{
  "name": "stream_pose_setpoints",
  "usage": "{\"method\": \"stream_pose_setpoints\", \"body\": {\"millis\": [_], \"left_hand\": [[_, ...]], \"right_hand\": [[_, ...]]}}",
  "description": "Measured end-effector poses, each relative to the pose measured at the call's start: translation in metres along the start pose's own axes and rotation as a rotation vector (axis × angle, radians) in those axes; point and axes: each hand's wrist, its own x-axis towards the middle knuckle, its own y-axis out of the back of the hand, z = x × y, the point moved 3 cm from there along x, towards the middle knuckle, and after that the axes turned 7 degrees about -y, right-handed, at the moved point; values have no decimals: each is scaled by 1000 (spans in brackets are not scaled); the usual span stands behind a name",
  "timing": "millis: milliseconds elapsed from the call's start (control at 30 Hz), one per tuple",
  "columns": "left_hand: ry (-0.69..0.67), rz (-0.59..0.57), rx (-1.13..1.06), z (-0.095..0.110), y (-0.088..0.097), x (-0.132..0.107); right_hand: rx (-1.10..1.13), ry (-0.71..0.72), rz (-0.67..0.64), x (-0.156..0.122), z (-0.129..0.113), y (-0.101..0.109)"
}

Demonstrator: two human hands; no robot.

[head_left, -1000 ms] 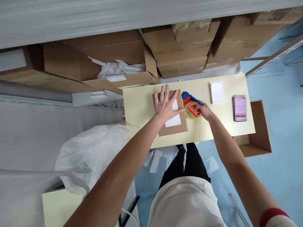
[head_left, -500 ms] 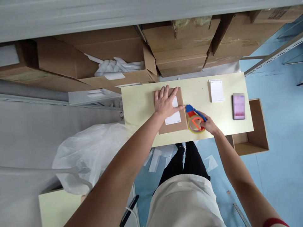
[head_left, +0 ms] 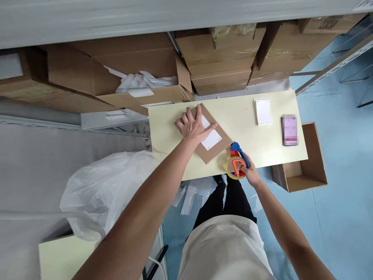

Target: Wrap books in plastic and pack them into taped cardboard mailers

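Observation:
A flat brown cardboard parcel (head_left: 214, 149) with a white label (head_left: 213, 138) lies turned at an angle on the pale yellow table (head_left: 250, 132). My left hand (head_left: 194, 126) rests flat on the parcel's far end, fingers spread. My right hand (head_left: 247, 173) grips a red and blue tape dispenser (head_left: 236, 163) with a roll of clear tape, at the table's near edge, just off the parcel's near right corner.
A white pad (head_left: 263, 111) and a pink-printed card (head_left: 289, 130) lie on the table's right part. An open cardboard box (head_left: 303, 171) stands on the blue floor at the right. Stacked cartons (head_left: 233, 58) line the back. A white plastic bag (head_left: 113, 186) sits at the left.
My right hand has drawn the tape dispenser along the parcel's right side toward me, to the table's near edge. My left hand has turned the parcel to an angle.

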Motion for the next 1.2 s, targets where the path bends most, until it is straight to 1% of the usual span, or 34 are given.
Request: {"method": "stream_pose_setpoints", "body": {"millis": [100,167,233,300,367,433,533,633,700,767,800,867,933,967,1033,1067,1133,1200], "left_hand": [[65,-78,-3,-12,-1,-12],[41,-103,7,-14,-3,-22],[-57,-85,30,-9,-4,-30],[-213,-51,48,-1,-6,-35],[-345,-24,48,5,-8,-35],[-392,2,31,8,-10,-34],[-366,21,2,8,-11,-31],[-342,12,-16,8,-10,-32],[-334,15,-25,8,-10,-33],[-334,21,-37,9,-9,-33],[-335,22,-43,9,-9,-33],[-338,22,-53,10,-9,-33],[-343,24,-56,10,-10,-34],[-347,26,-56,11,-10,-34],[-353,30,-55,11,-10,-35],[-354,32,-55,11,-10,-35],[-360,31,-63,10,-9,-34],[-378,13,-99,7,-7,-30]], "right_hand": [[53,44,-12,31,-30,3],[91,78,-36,53,-55,5],[97,85,-82,73,-81,5],[70,59,-157,88,-104,6],[22,27,-229,94,-119,8],[-26,21,-265,95,-125,9],[-91,69,-247,90,-124,13],[-180,106,-213,77,-110,21],[-249,96,-200,60,-92,31],[-317,60,-214,38,-68,42],[-338,41,-233,26,-56,46],[-389,4,-302,6,-37,46],[-487,54,-264,-4,-33,39],[-574,110,-213,-5,-36,31],[-798,244,-122,-4,-49,10],[-907,298,-116,-4,-55,-2],[-1052,367,-153,-6,-63,-24],[-1087,402,-141,-15,-63,-34]]}}
